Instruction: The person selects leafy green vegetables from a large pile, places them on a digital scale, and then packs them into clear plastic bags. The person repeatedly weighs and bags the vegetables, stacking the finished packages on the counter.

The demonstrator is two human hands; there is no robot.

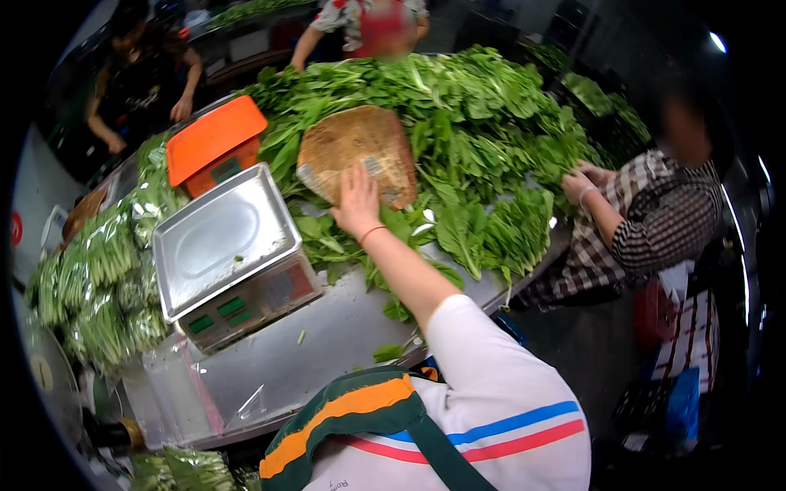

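My right hand (358, 202) lies palm down on a worn wooden board (359, 135), fingers stretched out and thumb apart. A small grey patch (373, 166) shows at the fingertips; I cannot tell what it is. The board rests among loose leafy greens (454, 147) heaped over the metal table (307, 337). To the left of my hand stands a digital scale (252, 301) topped by a shallow metal pan (215, 239) with a few leaf scraps in it. My left hand is out of view.
An orange scale (215, 141) stands behind the metal one. Plastic-bagged greens (104, 258) are stacked at left, and clear plastic bags (172, 386) lie at the near edge. A co-worker's hands (580, 184) touch greens at right; two other people stand across the table.
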